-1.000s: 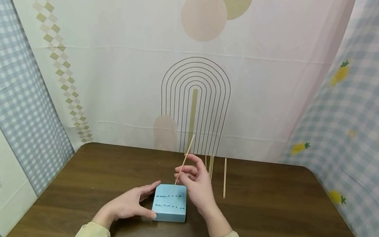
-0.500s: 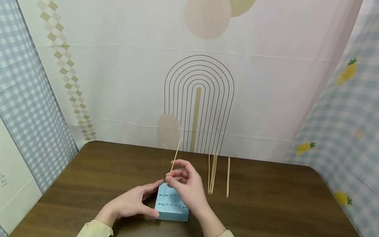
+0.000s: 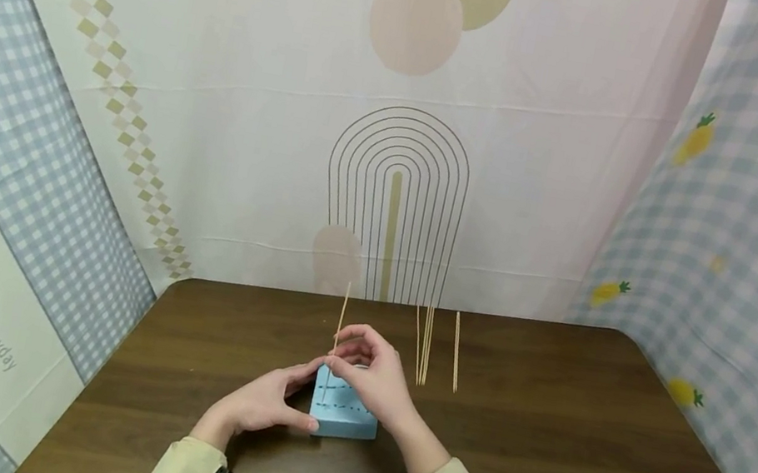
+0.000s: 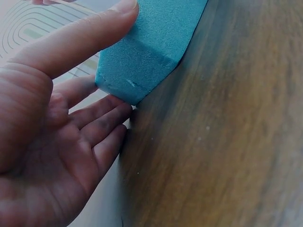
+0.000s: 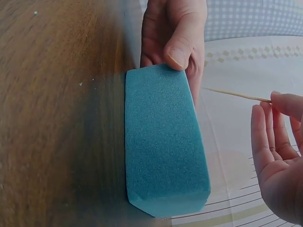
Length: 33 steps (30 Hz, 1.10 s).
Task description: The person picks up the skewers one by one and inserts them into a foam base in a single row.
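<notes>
Two hands work at one blue foam block (image 3: pixel 344 412) on the brown surface (image 3: pixel 538 459). My left hand (image 3: pixel 258 405) steadies the block's left side, fingers (image 4: pixel 102 111) straight along its edge and thumb laid on its top face. My right hand (image 3: pixel 373 375) hovers over the block's far left corner, fingers pinching a thin wooden skewer (image 3: pixel 341 314) that stands nearly upright with its lower end at the foam. Just beyond and right of those fingers, several loose skewers (image 3: pixel 425 346) lie on the surface.

Skewer (image 3: pixel 341 319) tip hidden behind right hand (image 3: pixel 372 379), foam block (image 3: pixel 342 409) far edge covered, dot markings too small.
</notes>
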{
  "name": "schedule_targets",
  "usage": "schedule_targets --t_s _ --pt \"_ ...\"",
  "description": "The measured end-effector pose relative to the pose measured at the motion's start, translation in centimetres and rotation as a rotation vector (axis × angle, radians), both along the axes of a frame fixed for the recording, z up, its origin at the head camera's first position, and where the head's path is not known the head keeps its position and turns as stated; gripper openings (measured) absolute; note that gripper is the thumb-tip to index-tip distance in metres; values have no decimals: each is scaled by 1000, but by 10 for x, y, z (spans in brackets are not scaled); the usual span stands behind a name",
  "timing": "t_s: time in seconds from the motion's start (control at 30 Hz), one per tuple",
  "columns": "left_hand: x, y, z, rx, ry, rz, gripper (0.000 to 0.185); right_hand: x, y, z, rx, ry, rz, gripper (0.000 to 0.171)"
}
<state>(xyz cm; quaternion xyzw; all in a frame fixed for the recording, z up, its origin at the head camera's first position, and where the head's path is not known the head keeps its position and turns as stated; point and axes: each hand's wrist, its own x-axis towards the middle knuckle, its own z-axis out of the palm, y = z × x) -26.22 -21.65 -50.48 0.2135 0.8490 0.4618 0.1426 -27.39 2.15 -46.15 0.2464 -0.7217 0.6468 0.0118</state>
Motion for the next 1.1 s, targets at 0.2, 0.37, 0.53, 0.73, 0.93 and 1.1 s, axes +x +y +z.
schedule_targets --t_s 0.2,0.37,0.53,0.73,0.93,1.1 --pt "-1 3 1 15 10 -7 105 2 -1 0 25 49 6 26" --pt "1 4 2 30 12 -11 102 3 -4 -1 65 96 6 23" --pt "2 4 2 28 18 -10 102 4 -6 -4 68 111 -1 22" --pt "1 4 2 20 15 -7 104 4 -6 -4 90 117 17 20" --pt "1 3 1 0 16 0 105 3 -4 -4 154 104 95 17" --pt "2 3 3 -16 8 11 105 3 -3 -4 203 129 134 18"
